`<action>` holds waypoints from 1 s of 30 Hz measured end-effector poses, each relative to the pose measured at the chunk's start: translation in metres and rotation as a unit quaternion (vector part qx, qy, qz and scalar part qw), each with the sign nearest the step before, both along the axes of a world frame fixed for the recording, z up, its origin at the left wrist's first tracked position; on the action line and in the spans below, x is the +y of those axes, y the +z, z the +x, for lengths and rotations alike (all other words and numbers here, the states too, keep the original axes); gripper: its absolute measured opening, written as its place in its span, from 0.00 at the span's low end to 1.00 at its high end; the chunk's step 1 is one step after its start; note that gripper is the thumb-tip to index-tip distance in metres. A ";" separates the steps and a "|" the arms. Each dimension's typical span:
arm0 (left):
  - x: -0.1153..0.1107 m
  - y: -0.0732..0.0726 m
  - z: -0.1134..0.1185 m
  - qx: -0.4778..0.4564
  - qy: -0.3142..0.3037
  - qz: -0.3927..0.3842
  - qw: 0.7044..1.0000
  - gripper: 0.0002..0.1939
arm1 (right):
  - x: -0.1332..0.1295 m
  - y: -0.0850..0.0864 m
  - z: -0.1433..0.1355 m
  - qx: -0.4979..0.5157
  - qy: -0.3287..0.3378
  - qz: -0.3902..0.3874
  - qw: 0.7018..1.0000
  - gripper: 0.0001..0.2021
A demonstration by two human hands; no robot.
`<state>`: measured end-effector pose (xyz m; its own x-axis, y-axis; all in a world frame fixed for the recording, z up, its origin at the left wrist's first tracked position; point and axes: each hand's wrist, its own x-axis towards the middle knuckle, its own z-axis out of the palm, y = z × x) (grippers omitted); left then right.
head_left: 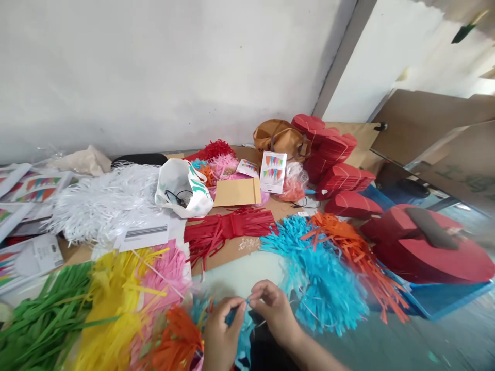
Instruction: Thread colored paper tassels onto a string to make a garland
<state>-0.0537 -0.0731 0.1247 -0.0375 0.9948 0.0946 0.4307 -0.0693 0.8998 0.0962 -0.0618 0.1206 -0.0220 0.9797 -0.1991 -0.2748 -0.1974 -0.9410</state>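
Note:
My left hand [225,324] and my right hand [273,309] meet at the bottom centre, thumbs and forefingers pinched together. Between the fingertips is a small blue piece [248,300], probably the top of a blue paper tassel [244,342] that hangs below my left hand. Orange tassels [180,335] lie left of my left hand, with pink [166,275], yellow [112,304] and green strips [50,304] further left. A large blue tassel pile [328,288] lies right of my right hand, next to orange strips [359,247].
Behind are red strips [232,226], small clips or beads [249,243], a brown card [237,192], a white bag [181,188] and white shredded strips [108,201]. Red stacks [332,149] and a blue crate [444,299] stand right. Printed packs [29,257] lie left.

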 end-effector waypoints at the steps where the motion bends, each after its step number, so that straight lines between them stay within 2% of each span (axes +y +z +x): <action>1: -0.001 0.000 -0.001 0.020 -0.011 0.027 0.999 0.12 | -0.003 0.002 0.001 -0.033 -0.004 0.018 0.999 0.12; 5: -0.004 0.005 0.000 0.091 -0.017 0.132 0.987 0.10 | -0.014 0.011 0.004 -0.151 -0.005 0.068 0.986 0.04; 10: -0.007 0.015 0.003 0.165 -0.036 0.192 0.967 0.09 | -0.022 0.019 0.002 -0.186 -0.014 0.064 0.980 0.01; 15: -0.006 0.020 -0.003 0.129 -0.102 0.182 0.969 0.09 | -0.023 0.028 0.005 -0.210 0.008 0.068 0.975 0.03; 19: -0.005 0.022 -0.003 0.081 -0.082 0.152 0.982 0.07 | -0.021 0.031 0.007 -0.182 0.012 0.054 0.982 0.04; 24: -0.005 0.021 -0.002 0.065 -0.055 0.132 0.988 0.07 | -0.016 0.028 0.007 -0.126 -0.005 0.019 0.992 0.10; 27: -0.004 0.017 -0.002 0.076 -0.057 0.098 0.991 0.08 | -0.013 0.028 0.006 -0.146 0.004 0.035 0.989 0.09; 30: -0.002 0.012 -0.003 0.098 -0.055 0.111 0.987 0.09 | -0.010 0.030 0.006 -0.176 0.015 0.043 0.983 0.06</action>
